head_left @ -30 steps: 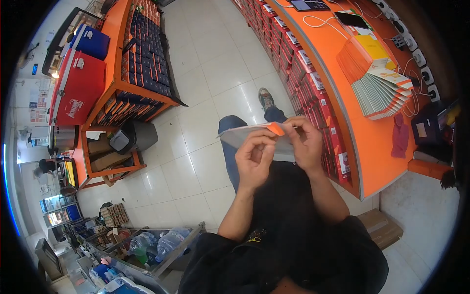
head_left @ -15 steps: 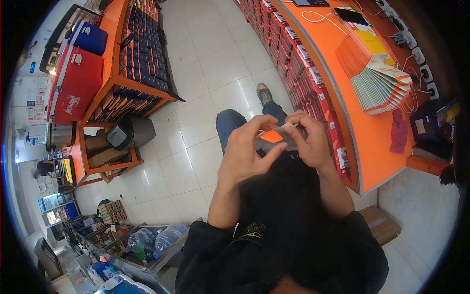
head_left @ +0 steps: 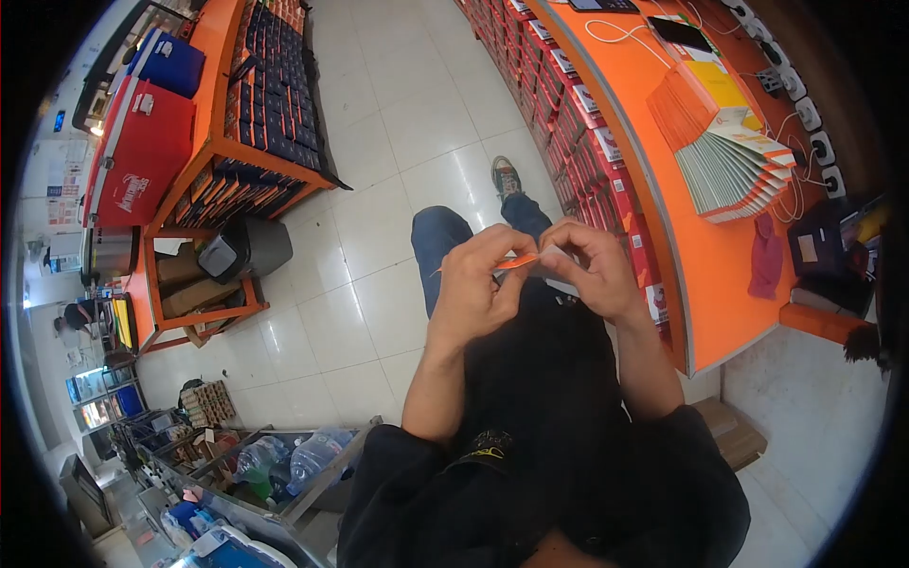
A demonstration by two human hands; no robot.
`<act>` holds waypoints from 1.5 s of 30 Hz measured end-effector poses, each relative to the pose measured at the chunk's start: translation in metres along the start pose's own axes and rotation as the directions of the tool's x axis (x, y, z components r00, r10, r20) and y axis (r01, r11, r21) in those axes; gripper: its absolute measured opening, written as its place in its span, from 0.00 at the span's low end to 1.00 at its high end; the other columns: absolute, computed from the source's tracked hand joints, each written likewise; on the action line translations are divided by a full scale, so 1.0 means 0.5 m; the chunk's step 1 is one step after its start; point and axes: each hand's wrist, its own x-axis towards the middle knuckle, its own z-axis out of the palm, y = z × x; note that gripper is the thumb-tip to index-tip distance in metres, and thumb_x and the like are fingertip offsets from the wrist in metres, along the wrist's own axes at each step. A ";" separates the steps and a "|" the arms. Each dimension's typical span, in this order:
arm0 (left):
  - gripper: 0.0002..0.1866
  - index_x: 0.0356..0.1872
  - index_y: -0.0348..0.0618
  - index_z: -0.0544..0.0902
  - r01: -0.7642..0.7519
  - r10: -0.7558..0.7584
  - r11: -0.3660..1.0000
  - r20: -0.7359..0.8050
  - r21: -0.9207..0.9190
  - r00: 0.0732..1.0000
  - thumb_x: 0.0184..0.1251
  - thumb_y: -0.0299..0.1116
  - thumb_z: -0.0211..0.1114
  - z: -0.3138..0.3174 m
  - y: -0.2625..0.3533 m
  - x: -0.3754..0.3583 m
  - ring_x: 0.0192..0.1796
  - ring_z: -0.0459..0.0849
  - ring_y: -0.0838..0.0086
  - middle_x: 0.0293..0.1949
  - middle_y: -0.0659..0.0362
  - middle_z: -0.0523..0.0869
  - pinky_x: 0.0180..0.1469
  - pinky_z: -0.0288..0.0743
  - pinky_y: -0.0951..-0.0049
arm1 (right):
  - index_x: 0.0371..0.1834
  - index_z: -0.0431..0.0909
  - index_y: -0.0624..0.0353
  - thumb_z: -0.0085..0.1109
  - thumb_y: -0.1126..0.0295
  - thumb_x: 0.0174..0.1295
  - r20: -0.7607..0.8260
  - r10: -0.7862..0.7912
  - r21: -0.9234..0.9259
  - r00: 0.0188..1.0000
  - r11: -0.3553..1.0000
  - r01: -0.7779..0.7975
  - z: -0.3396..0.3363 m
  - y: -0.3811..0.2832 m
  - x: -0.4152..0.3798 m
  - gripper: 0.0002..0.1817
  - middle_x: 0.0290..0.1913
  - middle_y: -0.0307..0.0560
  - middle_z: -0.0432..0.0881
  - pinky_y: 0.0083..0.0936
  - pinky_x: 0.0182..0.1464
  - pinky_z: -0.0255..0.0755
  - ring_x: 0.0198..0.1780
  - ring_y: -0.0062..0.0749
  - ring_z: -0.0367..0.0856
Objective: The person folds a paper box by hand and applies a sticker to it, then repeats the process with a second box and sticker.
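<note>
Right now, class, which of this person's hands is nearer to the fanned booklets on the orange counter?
Right. The right hand is left of the fanned booklets, clear of them; the left hand is farther left.

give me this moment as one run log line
left hand: pinching orange-and-white item | right hand: pinching its other end | folder stack: on orange counter

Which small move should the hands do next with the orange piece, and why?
Probably tilt the orange piece slightly, so its face shows better. It appears nearly edge-on, and fingers of the left hand and right hand cover parts of it. Both hands pinch close together, so a gentle turn seems manageable.
</note>
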 end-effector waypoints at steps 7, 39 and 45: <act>0.06 0.35 0.35 0.81 -0.035 0.035 0.999 0.012 0.002 0.999 0.55 0.17 0.66 0.007 -0.004 -0.001 0.31 0.84 0.70 0.30 0.55 0.84 0.37 0.77 0.75 | 0.40 0.80 0.66 0.64 0.74 0.66 0.114 0.004 0.295 0.993 0.955 -0.038 -0.007 0.001 0.003 0.06 0.40 0.40 0.79 0.19 0.49 0.69 0.44 0.18 0.75; 0.11 0.37 0.33 0.84 0.098 -0.075 0.988 0.180 -0.122 0.981 0.51 0.17 0.62 -0.002 -0.026 -0.011 0.36 0.86 0.75 0.31 0.55 0.87 0.43 0.80 0.75 | 0.46 0.82 0.66 0.61 0.70 0.69 0.359 0.236 0.590 0.903 0.692 -0.415 -0.010 0.071 -0.013 0.10 0.49 0.39 0.77 0.20 0.60 0.64 0.53 0.20 0.73; 0.10 0.37 0.32 0.83 0.119 -0.094 0.982 0.172 -0.144 0.981 0.53 0.16 0.62 0.006 -0.038 -0.019 0.37 0.86 0.75 0.31 0.56 0.88 0.44 0.80 0.75 | 0.49 0.81 0.65 0.61 0.69 0.70 0.512 0.292 0.683 0.808 0.433 -0.589 -0.009 0.083 -0.015 0.12 0.44 0.37 0.81 0.20 0.55 0.70 0.47 0.19 0.78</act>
